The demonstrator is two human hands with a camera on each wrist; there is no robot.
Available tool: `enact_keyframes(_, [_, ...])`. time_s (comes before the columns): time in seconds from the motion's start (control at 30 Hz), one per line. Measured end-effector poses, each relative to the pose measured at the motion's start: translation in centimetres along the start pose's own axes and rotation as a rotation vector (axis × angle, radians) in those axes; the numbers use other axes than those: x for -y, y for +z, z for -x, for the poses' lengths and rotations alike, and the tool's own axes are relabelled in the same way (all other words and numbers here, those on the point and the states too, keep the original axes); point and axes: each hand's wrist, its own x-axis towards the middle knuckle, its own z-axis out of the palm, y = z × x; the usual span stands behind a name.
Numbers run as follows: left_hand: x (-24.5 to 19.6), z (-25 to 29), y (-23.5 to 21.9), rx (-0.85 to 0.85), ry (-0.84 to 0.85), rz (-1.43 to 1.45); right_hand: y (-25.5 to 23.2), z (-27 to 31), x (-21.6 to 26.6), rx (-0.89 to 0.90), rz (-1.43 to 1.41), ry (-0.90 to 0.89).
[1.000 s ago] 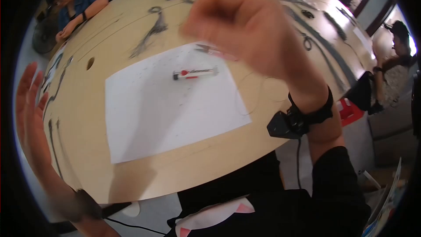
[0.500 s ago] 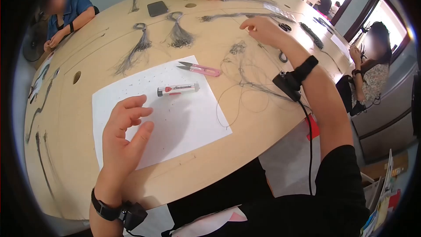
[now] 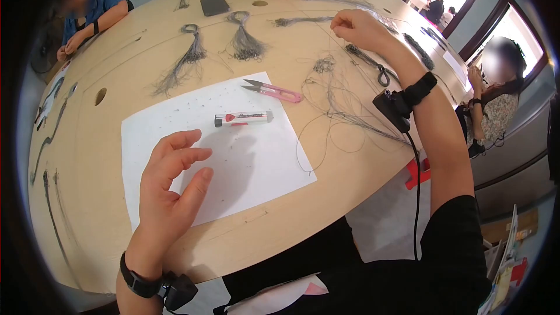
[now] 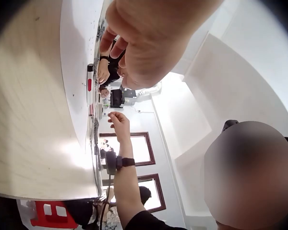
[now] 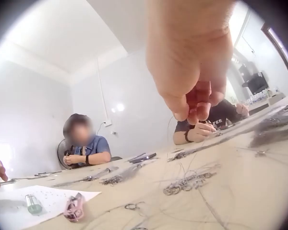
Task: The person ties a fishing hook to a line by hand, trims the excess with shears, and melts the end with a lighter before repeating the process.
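My left hand (image 3: pixel 175 181) hovers over the white paper (image 3: pixel 268 163), fingers loosely bent, thumb apart, nothing between them. Just beyond its fingertips lies a small clear tube (image 3: pixel 244 118) with a dark end and red markings. Pink-handled thread snips (image 3: pixel 273 90) rest at the paper's top right corner, blades pointing left. Above the far right of the table is my right hand (image 3: pixel 361 28), its fingers curled down toward the thumb; I cannot tell whether a fine strand is pinched there. Below it spreads a loose tangle of thin grey strands (image 3: pixel 332 111).
Looped grey bundles (image 3: pixel 242 41) and a dark flat case (image 3: pixel 215 5) lie toward the back. A dark looped cord (image 3: pixel 370 64) lies near my right forearm. Other people sit around the table; a red stool (image 3: pixel 417 172) stands below its right edge.
My left hand has come in from the far left to over the paper. The right hand has moved from above the paper to the far right, and changes little in the last half second.
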Motion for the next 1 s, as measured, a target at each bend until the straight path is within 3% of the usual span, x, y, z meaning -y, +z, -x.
enact_keyframes(0.2, [0.0,0.0,0.6,-0.071,0.033,0.019,-2.1,0.0,2.0,-0.009,-0.026,0.082])
enact_keyframes(0.4, [0.3,0.0,0.6,-0.069,0.034,0.013,-4.7,-0.8,4.0,-0.304,0.069,-0.106])
enact_keyframes(0.47, [0.3,0.0,0.6,-0.066,0.041,0.01,-5.9,-0.6,6.5,-0.296,0.023,0.108])
enact_keyframes(0.7, [0.0,0.1,0.6,-0.057,0.048,0.015,-6.5,-1.3,5.8,-0.389,-0.124,0.038])
enact_keyframes(0.77, [-0.1,0.0,0.6,-0.051,0.05,0.019,-6.4,-1.6,5.4,-0.468,-0.307,0.042])
enact_keyframes(0.87, [-0.2,0.1,0.6,-0.045,0.05,0.016,-6.5,-1.4,5.8,-0.426,-0.427,0.044])
enact_keyframes(1.0, [-0.2,0.0,0.6,-0.034,0.044,0.013,-6.4,-1.0,6.6,-0.342,-0.323,0.067])
